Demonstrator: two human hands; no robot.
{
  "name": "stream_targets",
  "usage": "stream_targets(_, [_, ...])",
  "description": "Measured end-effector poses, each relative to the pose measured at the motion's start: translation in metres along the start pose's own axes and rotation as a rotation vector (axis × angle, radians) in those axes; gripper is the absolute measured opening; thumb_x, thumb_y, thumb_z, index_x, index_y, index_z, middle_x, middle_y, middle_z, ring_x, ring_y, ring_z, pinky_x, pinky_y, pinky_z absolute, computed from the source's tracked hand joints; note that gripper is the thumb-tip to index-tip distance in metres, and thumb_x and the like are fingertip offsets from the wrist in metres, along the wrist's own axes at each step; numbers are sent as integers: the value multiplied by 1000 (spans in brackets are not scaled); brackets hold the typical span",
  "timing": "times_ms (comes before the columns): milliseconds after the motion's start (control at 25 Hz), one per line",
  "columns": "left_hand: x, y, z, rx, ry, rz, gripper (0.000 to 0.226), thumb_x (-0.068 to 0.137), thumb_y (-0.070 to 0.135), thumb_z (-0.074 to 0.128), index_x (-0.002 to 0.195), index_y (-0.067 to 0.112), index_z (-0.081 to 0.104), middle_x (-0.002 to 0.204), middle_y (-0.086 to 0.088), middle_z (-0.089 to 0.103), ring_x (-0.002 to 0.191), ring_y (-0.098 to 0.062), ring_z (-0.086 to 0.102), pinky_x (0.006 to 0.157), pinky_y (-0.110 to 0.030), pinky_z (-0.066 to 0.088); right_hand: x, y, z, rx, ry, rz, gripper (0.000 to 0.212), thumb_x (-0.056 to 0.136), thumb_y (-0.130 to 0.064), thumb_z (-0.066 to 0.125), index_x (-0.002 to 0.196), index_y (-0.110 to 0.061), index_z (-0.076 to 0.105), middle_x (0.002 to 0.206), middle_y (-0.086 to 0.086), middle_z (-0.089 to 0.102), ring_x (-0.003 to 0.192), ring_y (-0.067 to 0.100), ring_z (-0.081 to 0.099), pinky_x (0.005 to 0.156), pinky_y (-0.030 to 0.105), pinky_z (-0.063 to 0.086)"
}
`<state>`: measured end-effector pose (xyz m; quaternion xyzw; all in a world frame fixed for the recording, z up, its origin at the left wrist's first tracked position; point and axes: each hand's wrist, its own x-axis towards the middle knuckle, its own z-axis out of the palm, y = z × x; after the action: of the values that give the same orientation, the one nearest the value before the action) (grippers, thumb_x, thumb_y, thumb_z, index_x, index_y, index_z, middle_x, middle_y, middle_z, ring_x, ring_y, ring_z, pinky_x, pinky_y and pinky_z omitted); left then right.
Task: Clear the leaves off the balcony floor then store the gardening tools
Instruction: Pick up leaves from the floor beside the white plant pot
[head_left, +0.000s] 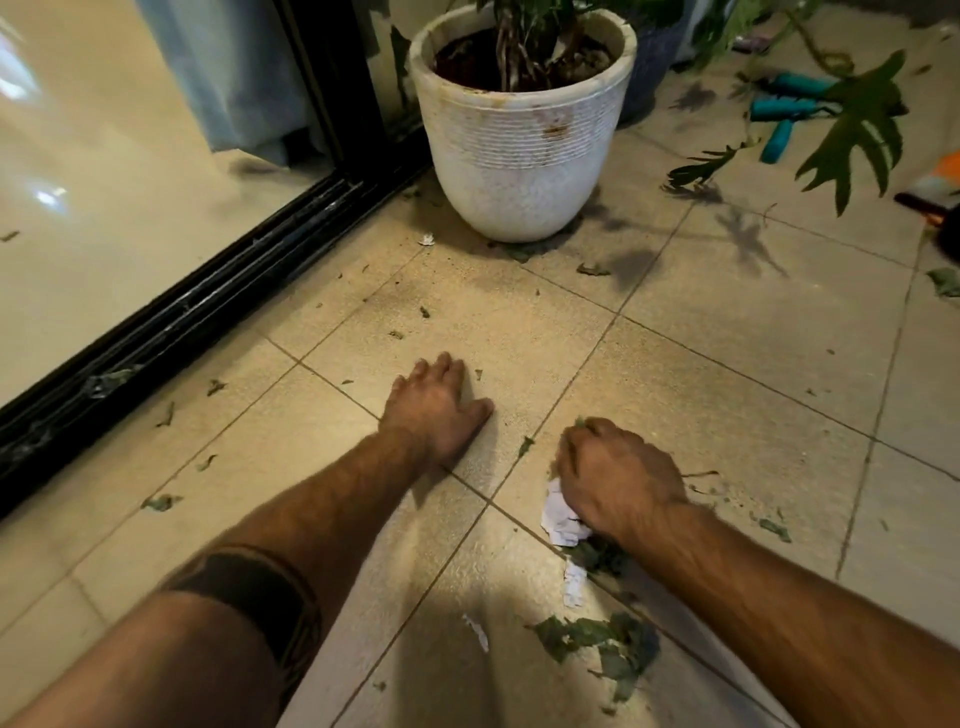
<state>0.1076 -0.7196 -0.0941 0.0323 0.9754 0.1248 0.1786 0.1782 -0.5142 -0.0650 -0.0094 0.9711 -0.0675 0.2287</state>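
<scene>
While the left hand (439, 402) lies flat and empty on the balcony tiles (727, 322), the right hand (618, 478) fists leaf scraps (597, 642) and crumpled paper (560, 514), which may spill if its grip loosens.

- Warm, yellowish light, moderately bright, falling from above and behind.
- Broad soft shadow on the tiled floor (727, 332) at the near edge, between the forearms.
- Leaf-shaped shadows cast right of the white pot (519, 156).
- Bright glare patches on the glossy indoor floor (78, 156) at far left.
- Slightly soft overall; far right corner blurred, teal tool handles (789, 106) indistinct.
- Wide-angle bending of the door track (171, 322) and tile lines toward the edges.
</scene>
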Motion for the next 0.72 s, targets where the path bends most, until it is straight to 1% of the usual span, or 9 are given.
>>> stream_targets(120, [-45,-1,2,65,98,234,57,100,66,27,140,32,50,147,7,50,137,-12,42,125,-45,15,2,-4,-7,35,21,41,34,102,-42,45,122,-20,60,120,6,59,105,27,61,88,38,52])
stream_targets(200, [-55,-18,-6,36,159,245,50,101,65,28,132,36,55,136,11,55,127,-8,46,122,-44,23,6,-7,-9,107,52,57,34,101,-44,44,120,-20,59,121,8,58,104,29,59,85,39,52])
stream_targets(280, [-46,-55,-15,-51,290,32,52,100,65,30,140,36,49,146,8,45,135,-13,39,120,-46,26,11,-11,-3,155,78,68,36,98,-48,36,110,-21,57,116,11,57,104,33,57,85,42,52])
stream_targets(360, [-40,-106,-21,-163,372,-278,68,97,70,31,153,31,34,161,3,27,147,-22,26,123,-51,20,21,-8,17,96,100,27,38,89,-55,23,94,-26,47,102,9,55,97,34,55,81,46,53])
stream_targets(400, [-41,-133,-22,-198,364,-418,77,96,72,32,157,27,25,166,0,18,152,-25,18,124,-52,15,28,-3,30,79,100,24,36,87,-55,19,91,-27,42,98,9,54,94,34,53,79,48,54])
stream_targets(480, [-50,-183,-24,-196,306,-602,91,93,76,34,161,21,12,169,-6,5,155,-30,9,125,-53,11,31,-3,40,93,114,11,29,92,-49,27,91,-24,43,95,10,54,89,34,53,75,50,54])
stream_targets(560, [-58,-214,-26,-173,253,-666,99,89,80,35,162,19,8,169,-9,3,155,-32,7,125,-53,11,16,-19,26,151,188,0,23,96,-37,41,100,-17,52,97,14,58,91,36,56,78,52,54])
stream_targets(600, [-59,-221,-26,-180,240,-674,101,88,82,35,162,18,8,169,-10,4,155,-32,6,125,-53,11,13,-24,24,167,202,12,27,96,-34,45,109,-14,56,104,16,60,97,38,57,81,53,53])
stream_targets(720, [-53,-216,-25,-209,248,-616,102,86,83,37,161,21,10,169,-7,5,155,-31,8,125,-54,11,14,-40,18,130,139,-1,46,97,-44,36,130,-14,50,125,16,56,114,38,50,90,52,51])
